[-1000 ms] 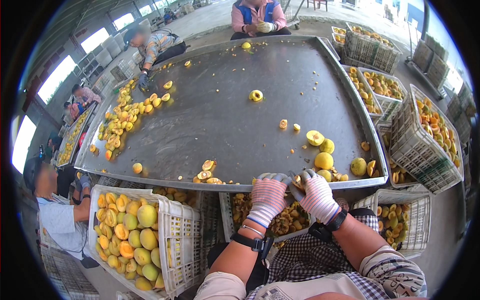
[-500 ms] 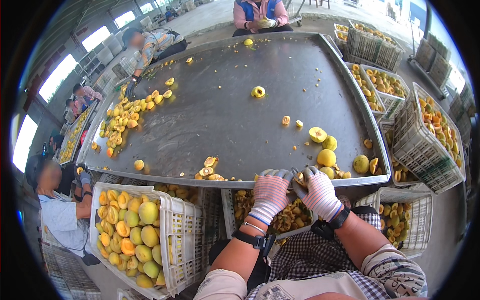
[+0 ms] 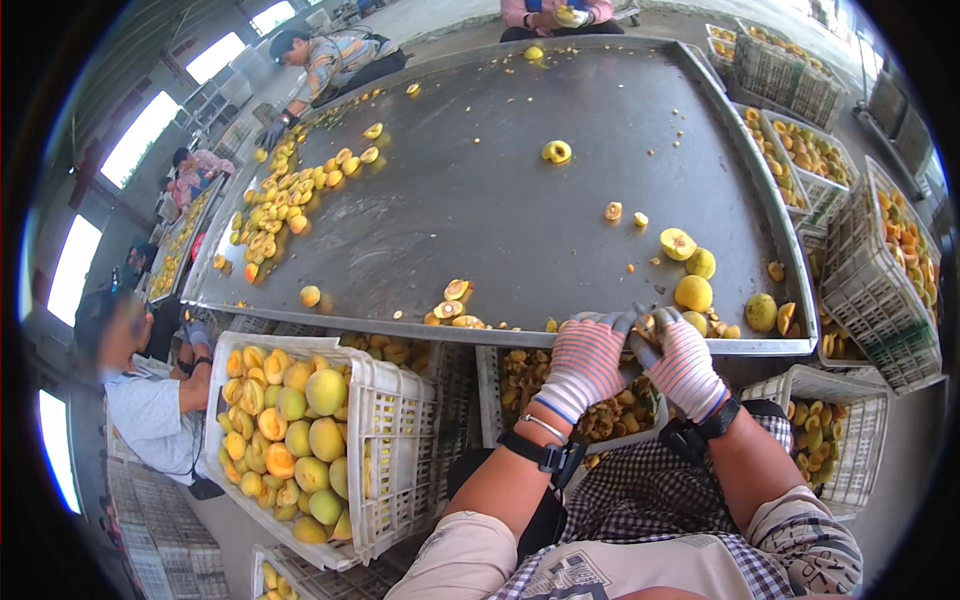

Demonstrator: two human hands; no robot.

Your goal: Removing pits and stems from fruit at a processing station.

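Observation:
My left hand (image 3: 590,352) and my right hand (image 3: 682,362), both in striped white gloves with grey fingers, meet over the near rim of a metal table (image 3: 480,250). Both hands have curled fingers. A small brownish-orange piece of fruit (image 3: 648,325) shows at the fingertips of my right hand. Whatever my left fingers grip is hidden. Just beyond my right hand lie a whole yellow peach (image 3: 693,293) and a cut peach (image 3: 678,243). Several peach halves (image 3: 456,290) lie left of my hands. Beneath them stands a crate of fruit scraps (image 3: 488,400).
A white crate (image 3: 395,450) heaped with whole and halved peaches stands at left. More crates (image 3: 890,290) of fruit line the right side. Peach halves (image 3: 275,205) lie piled at the table's far left. Co-workers sit or lean at the left (image 3: 160,410) and far edges (image 3: 345,65).
My view has turned, so the scene sits farther right and higher. My hands stay together at the near rim. The far-left co-worker's gloved hand has drawn back from the peach pile.

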